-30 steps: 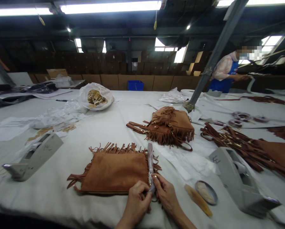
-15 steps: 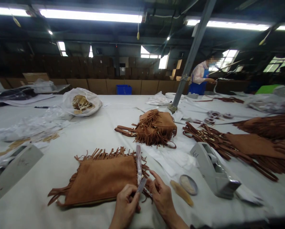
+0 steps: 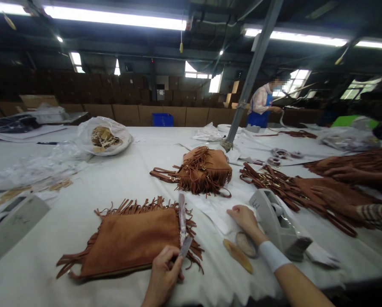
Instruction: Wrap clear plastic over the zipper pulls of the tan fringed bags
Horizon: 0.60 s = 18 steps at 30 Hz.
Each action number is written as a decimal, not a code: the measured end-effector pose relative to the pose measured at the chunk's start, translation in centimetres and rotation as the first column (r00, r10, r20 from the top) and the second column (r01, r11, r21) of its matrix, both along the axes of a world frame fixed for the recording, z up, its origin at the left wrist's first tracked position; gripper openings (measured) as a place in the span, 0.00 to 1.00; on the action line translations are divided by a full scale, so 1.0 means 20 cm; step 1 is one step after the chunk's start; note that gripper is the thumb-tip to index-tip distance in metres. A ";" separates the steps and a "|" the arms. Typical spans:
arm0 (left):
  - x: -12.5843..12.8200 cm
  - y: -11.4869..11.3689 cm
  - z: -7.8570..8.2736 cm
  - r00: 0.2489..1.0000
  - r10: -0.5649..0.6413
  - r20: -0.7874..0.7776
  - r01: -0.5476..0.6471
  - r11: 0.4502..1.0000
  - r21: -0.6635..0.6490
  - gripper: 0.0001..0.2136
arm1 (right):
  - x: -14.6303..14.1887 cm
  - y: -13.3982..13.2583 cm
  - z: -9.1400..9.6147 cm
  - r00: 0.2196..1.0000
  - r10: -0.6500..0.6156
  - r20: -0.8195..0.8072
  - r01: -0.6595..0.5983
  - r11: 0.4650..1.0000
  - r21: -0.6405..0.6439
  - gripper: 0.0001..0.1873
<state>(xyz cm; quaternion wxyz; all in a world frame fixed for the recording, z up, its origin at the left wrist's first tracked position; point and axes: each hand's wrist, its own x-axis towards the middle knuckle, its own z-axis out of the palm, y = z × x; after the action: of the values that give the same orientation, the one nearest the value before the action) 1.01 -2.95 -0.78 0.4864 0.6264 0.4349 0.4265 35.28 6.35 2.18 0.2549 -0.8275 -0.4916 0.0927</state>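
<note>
1. The left hand [image 3: 163,273] is closed at the near edge of the table [image 3: 114,179]. Thumb and forefinger pinch the near end of a wrapped strip [image 3: 181,217].
2. The strip runs along the right edge of the flat fringed bag [image 3: 129,238]. Its long axis points from the pinch toward 12 o'clock, leaning slightly to 11, and its far end reaches the fringe at the bag's top corner.
3. The bag lies flat directly in front of the person, its body spreading toward 9 o'clock from the strip.
4. The right hand [image 3: 244,216] is well apart from the strip, out at 2 o'clock from the left hand. It lies palm down over a white sheet [image 3: 216,209], fingers loosely curved, and nothing shows in its grasp.
5. A tape dispenser [image 3: 274,221] stands just beside that hand at 3 o'clock. The right hand is far nearer to it than the left.
6. A round dish [image 3: 243,244] and an amber piece [image 3: 237,256] lie by the right wrist, toward 6 o'clock from the hand.
7. A second fringed bag [image 3: 210,164] sits at 12 o'clock. A co-worker's hand [image 3: 342,172] rests on brown pieces at 3 o'clock.
</note>
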 end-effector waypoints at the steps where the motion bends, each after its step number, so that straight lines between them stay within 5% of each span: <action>1: 0.00 0.00 0.00 1.000 0.000 -0.003 0.000 1.000 -0.002 0.14 | 0.00 0.01 -0.01 1.000 0.005 -0.002 -0.005 1.000 -0.021 0.12; 18: -0.01 0.01 0.02 1.000 0.017 0.015 -0.017 1.000 -0.026 0.11 | 0.08 -0.06 -0.04 0.987 0.117 0.108 -0.117 0.993 -0.006 0.14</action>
<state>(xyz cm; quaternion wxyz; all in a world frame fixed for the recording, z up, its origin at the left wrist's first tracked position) 0.75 -2.78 -0.40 0.4939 0.6133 0.4420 0.4297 36.88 5.14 1.29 0.2220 -0.8010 -0.5525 0.0625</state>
